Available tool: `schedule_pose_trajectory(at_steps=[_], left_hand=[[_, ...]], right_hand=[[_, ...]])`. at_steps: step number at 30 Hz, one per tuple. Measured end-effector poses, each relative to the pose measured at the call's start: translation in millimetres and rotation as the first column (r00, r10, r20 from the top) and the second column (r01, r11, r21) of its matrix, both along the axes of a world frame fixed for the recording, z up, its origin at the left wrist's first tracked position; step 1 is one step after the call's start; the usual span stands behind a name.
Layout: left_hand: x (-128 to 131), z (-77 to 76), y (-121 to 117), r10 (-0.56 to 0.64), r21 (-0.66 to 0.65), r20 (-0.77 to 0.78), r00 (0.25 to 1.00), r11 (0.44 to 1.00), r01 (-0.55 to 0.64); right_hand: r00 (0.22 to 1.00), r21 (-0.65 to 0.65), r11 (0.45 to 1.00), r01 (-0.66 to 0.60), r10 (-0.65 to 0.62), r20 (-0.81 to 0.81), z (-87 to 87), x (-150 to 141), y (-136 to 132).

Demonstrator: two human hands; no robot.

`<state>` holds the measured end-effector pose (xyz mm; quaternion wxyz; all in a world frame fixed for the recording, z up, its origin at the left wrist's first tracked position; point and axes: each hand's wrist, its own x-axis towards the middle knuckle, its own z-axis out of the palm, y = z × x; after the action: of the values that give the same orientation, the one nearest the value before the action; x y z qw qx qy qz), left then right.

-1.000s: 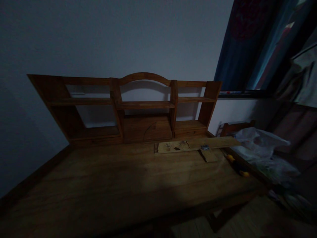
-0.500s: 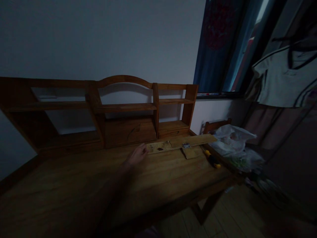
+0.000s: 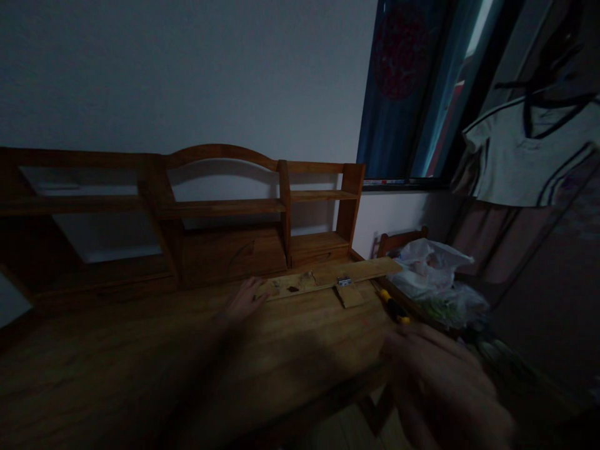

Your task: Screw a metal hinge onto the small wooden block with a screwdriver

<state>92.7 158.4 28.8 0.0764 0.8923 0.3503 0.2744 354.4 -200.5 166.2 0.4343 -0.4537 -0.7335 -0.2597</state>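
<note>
The room is dim. My left hand point(image 3: 244, 299) reaches across the wooden desk point(image 3: 140, 362) and touches the left end of a pale wooden plank point(image 3: 328, 277) lying along the back of the desktop. A small metal hinge point(image 3: 344, 281) joins the plank to a short wooden piece point(image 3: 350, 295). A yellow-and-black screwdriver point(image 3: 392, 307) lies near the desk's right edge. My right hand point(image 3: 440, 381) is close to the camera at the lower right, blurred, a little short of the screwdriver; its fingers do not show clearly.
A wooden hutch with shelves point(image 3: 220, 206) stands at the back of the desk against the wall. A chair with plastic bags point(image 3: 431, 269) stands to the right. A window with a dark curtain point(image 3: 403, 94) and a hanging shirt point(image 3: 525, 156) fill the right side.
My view has swung to the right. My left arm came in and reached the plank's left end. My right hand has just entered at the lower right.
</note>
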Motion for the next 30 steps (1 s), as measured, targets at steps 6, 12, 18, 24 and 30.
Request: schedule_pose_trajectory(at_steps=[6, 12, 18, 24, 30], left_hand=[[-2.2, -13.0, 13.5, 0.013, -0.093, -0.008, 1.000, 0.996, -0.014], [-11.5, -29.2, 27.9, 0.050, -0.092, 0.004, 0.999, 0.995, -0.050], [-25.5, -28.6, 31.7, 0.139, -0.110, 0.149, 0.979, 0.986, -0.123], [-23.9, -29.0, 36.1, 0.091, -0.015, 0.227, 0.970, 0.996, -0.090], [-21.5, -25.1, 29.6, 0.031, 0.070, 0.193, 0.981, 0.996, -0.045]], right_hand=[[0.984, -0.108, 0.978, 0.180, -0.179, 0.018, -79.2, 50.0, 114.0], [0.905, -0.385, 0.916, 0.115, -0.256, -0.339, -143.6, 67.1, 143.4], [0.840, -0.479, 0.866, 0.140, -0.360, -0.405, -141.0, 73.2, 140.8], [0.798, -0.508, 0.837, 0.206, -0.444, -0.407, -140.4, 78.3, 138.1], [0.792, -0.505, 0.825, 0.253, -0.477, -0.381, -135.3, 74.1, 134.0]])
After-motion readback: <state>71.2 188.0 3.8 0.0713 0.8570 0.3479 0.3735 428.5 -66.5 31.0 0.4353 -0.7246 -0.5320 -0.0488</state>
